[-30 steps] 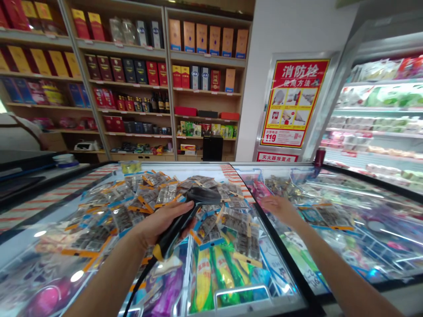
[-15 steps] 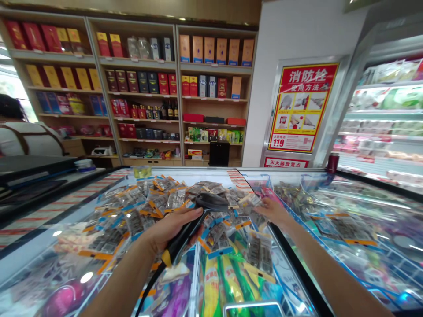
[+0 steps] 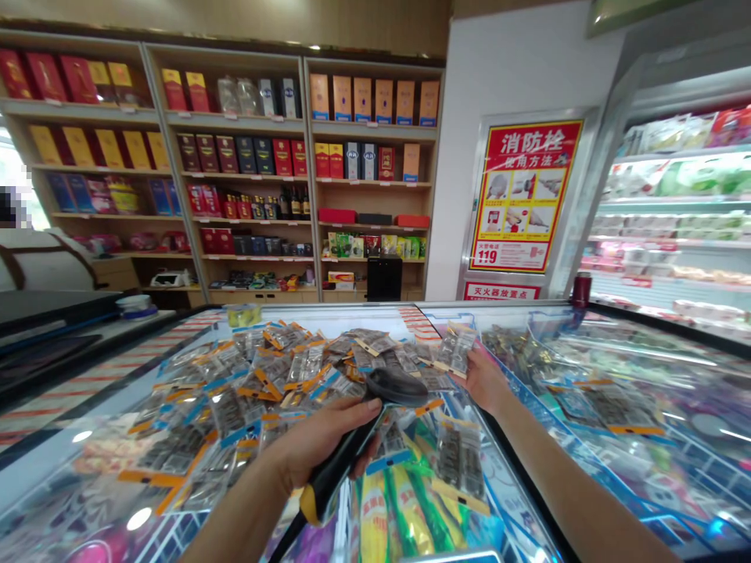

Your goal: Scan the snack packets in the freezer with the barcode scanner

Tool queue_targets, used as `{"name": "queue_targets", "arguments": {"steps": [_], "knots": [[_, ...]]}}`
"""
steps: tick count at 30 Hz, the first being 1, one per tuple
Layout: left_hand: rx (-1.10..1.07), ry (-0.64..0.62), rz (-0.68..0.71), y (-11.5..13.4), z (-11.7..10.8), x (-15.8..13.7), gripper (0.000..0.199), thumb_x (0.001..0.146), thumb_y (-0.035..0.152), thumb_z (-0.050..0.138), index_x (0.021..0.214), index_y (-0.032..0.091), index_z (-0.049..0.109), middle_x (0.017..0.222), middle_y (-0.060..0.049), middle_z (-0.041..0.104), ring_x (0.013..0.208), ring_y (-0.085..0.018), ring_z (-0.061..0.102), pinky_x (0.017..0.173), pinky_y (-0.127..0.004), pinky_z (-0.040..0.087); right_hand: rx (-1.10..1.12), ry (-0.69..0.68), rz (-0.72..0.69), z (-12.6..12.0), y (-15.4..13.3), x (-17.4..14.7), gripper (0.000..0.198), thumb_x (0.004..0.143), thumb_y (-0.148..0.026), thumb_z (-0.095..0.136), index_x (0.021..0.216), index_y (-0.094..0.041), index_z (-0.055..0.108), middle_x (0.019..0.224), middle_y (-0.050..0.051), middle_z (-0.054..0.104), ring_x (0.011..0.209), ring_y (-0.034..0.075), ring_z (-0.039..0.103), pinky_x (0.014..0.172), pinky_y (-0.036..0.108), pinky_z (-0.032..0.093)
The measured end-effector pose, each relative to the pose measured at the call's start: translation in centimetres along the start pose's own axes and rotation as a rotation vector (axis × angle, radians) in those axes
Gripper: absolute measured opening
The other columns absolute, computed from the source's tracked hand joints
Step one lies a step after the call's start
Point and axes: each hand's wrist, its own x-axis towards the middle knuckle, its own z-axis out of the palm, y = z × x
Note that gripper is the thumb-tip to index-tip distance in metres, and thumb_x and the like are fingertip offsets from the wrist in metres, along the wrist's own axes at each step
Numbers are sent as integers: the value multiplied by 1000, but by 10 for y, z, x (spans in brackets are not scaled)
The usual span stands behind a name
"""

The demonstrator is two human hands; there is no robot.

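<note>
The left hand (image 3: 325, 438) has its grip wrapped around the handle of a barcode scanner (image 3: 397, 387), a moulded black plastic body with a smooth, rounded oval head, a yellow band near its base and a dark cord trailing from the end. The thumb lies along the top of the handle, close behind the head, which points to the right.

The right hand (image 3: 488, 381) has its grip pinched on the edge of a clear plastic packet (image 3: 456, 348), thin and glossy, with dark contents and a pale strip along its lower edge. This packet is lifted in front of the hand, just beyond the scanner's head and apart from it.

Beneath both hands spreads a chest freezer with a flat, shiny glass top (image 3: 516, 457) framed in black. A loose, overlapping heap of similar flat packets (image 3: 231, 407) covers much of its left part, their crinkled film edged in orange and blue. One more packet (image 3: 461, 453) lies near the black frame. Through the glass show slick yellow-and-green wrappers (image 3: 375, 508) with long, tapering shapes.

Behind, wooden shelves (image 3: 375, 184) carry upright rectangular boxes, beside a red-and-yellow poster (image 3: 531, 195).
</note>
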Motion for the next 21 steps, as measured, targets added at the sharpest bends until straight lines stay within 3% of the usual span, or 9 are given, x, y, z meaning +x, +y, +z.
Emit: {"name": "queue_targets", "arguments": {"steps": [9,15,21], "knots": [[-64,30,-8,1,7,-2,34,67,46,55,67,13,48,54,-1,54,39,-7,46,40,-18,32,28,-35,-37,2,-4,-3,24,68,-27,55,92,-32,53,91,-4,65,83,18,60,73,38,48],[-68,-20,5,2,10,-4,33,69,46,54,72,13,49,56,-1,54,40,-6,46,40,-17,32,7,-39,-81,3,-2,-1,23,67,-29,56,90,-31,52,83,-5,66,73,17,62,68,37,50],[-31,3,21,5,6,-6,35,69,47,53,71,13,51,55,-1,54,40,-7,47,39,-18,31,-262,78,-58,-11,-14,-3,18,67,-31,50,85,-27,52,78,-1,66,71,19,63,63,36,51]]}}
